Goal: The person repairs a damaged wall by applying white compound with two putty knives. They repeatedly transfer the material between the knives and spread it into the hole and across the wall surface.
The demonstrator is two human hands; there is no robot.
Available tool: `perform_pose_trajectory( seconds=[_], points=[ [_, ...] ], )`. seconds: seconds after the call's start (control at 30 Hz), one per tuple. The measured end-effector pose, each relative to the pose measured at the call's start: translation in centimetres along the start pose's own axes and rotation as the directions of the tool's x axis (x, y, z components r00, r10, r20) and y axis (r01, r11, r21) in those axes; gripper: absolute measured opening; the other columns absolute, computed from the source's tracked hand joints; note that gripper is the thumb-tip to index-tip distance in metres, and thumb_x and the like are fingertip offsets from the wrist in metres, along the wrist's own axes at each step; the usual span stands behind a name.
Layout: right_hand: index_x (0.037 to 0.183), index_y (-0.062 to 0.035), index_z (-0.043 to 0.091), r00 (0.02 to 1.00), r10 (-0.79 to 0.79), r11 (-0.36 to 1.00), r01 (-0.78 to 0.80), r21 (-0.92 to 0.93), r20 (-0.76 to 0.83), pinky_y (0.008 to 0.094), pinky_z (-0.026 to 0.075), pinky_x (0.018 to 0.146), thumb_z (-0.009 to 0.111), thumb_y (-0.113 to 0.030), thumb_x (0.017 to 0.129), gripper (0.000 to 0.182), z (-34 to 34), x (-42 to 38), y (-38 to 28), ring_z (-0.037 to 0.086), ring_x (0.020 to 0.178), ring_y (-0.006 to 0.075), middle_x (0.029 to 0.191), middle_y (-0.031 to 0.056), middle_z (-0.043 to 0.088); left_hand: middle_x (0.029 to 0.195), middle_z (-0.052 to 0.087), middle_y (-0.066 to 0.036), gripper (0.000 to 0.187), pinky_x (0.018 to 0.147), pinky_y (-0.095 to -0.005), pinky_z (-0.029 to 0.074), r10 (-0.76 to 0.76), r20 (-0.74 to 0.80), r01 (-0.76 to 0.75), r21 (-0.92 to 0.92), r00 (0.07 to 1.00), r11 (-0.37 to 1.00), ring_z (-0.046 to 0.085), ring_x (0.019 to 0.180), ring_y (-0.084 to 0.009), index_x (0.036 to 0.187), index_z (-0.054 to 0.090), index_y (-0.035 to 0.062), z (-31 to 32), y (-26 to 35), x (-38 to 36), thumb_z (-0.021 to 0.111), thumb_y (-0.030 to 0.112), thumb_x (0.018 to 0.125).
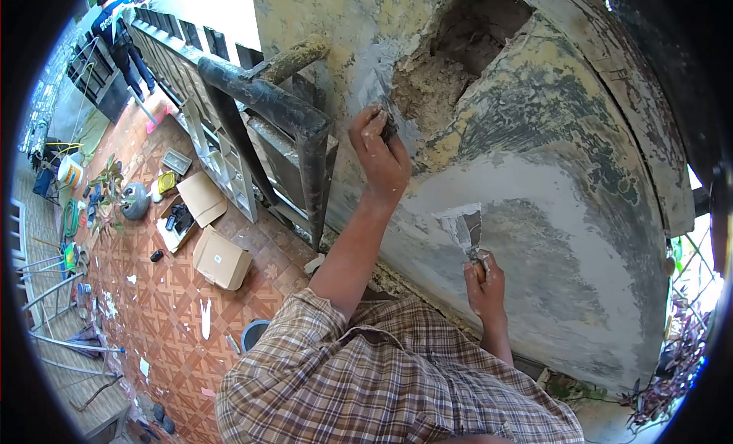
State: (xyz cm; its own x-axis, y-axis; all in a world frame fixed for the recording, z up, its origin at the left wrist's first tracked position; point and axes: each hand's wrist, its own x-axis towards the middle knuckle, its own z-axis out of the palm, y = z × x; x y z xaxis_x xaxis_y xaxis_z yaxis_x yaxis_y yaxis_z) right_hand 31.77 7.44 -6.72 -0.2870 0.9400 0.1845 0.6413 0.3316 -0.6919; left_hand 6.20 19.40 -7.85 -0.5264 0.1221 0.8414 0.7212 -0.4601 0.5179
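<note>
My left hand (379,155) is raised against the weathered wall (527,77), closed round the handle of a putty knife (376,91) whose blade lies at a grey smeared patch. Just right of it is a broken hole (477,35) with rough, crumbly edges. Lower on the right, my right hand (486,287) grips the wooden handle of a scraper (467,229), its blade pointing up and coated with white paste. Behind that blade, a pale filler band (527,180) curves across the wall.
A dark metal railing (259,96) stands close to my left arm. On the tiled floor are an open cardboard box (220,258), a blue-rimmed bucket (254,334) and a grey pot (135,202). Another person (122,43) stands far off at the upper left.
</note>
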Motion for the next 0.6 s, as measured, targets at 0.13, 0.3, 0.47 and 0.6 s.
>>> perform_pose_trajectory(
  seconds=[0.13, 0.3, 0.47, 0.6],
  points=[
    [0.097, -0.0026, 0.055, 0.994, 0.092, 0.996, -0.092, -0.006, 0.063, 0.0315, 0.039, 0.051, 0.06, -0.014, 0.085, 0.017, 0.1, 0.2, 0.0, 0.046, 0.051, 0.0204, 0.062, 0.0102, 0.052, 0.11, 0.044, -0.02, 0.029, 0.087, -0.0418, 0.042, -0.005, 0.073, 0.009, -0.045, 0.997, 0.999, 0.049, 0.099, -0.0343, 0.108, 0.044, -0.0024, -0.3, -0.1, -2.3, 0.049, -0.011, 0.08],
    [0.096, -0.0026, 0.054, 0.998, 0.021, 1.0, -0.02, -0.017, 0.058, 0.0314, 0.039, 0.051, 0.06, -0.013, 0.085, 0.016, 0.5, 0.6, 0.0, 0.047, 0.05, 0.0223, 0.061, 0.0104, 0.052, 0.11, 0.042, -0.02, 0.03, 0.087, -0.0411, 0.042, 0.037, 0.137, -0.031, -0.045, 0.99, 0.999, 0.048, 0.1, -0.0333, 0.11, 0.042, -0.0028, -1.8, -0.5, -3.1, 0.049, -0.011, 0.082],
    [0.096, -0.0026, 0.054, 0.996, 0.048, 0.999, -0.048, -0.009, 0.075, 0.032, 0.04, 0.051, 0.06, -0.012, 0.085, 0.016, 0.8, 0.4, -0.2, 0.047, 0.05, 0.0239, 0.062, 0.0113, 0.052, 0.11, 0.043, -0.02, 0.032, 0.088, -0.041, 0.041, 0.019, -0.071, -0.022, -0.032, 0.997, 0.999, 0.046, 0.103, -0.0332, 0.113, 0.043, -0.0027, -1.4, -1.1, -2.5, 0.049, -0.01, 0.082],
    [0.096, -0.0023, 0.055, 0.993, 0.051, 0.999, -0.05, -0.013, 0.102, 0.0333, 0.041, 0.052, 0.06, -0.012, 0.085, 0.016, 1.0, 0.1, -0.5, 0.05, 0.051, 0.0264, 0.064, 0.0131, 0.054, 0.112, 0.043, -0.019, 0.034, 0.089, -0.0418, 0.041, 0.074, -0.002, -0.074, -0.024, 0.997, 0.997, 0.046, 0.103, -0.0331, 0.113, 0.044, -0.0022, -0.5, -1.5, -1.4, 0.049, -0.01, 0.08]
  ],
)
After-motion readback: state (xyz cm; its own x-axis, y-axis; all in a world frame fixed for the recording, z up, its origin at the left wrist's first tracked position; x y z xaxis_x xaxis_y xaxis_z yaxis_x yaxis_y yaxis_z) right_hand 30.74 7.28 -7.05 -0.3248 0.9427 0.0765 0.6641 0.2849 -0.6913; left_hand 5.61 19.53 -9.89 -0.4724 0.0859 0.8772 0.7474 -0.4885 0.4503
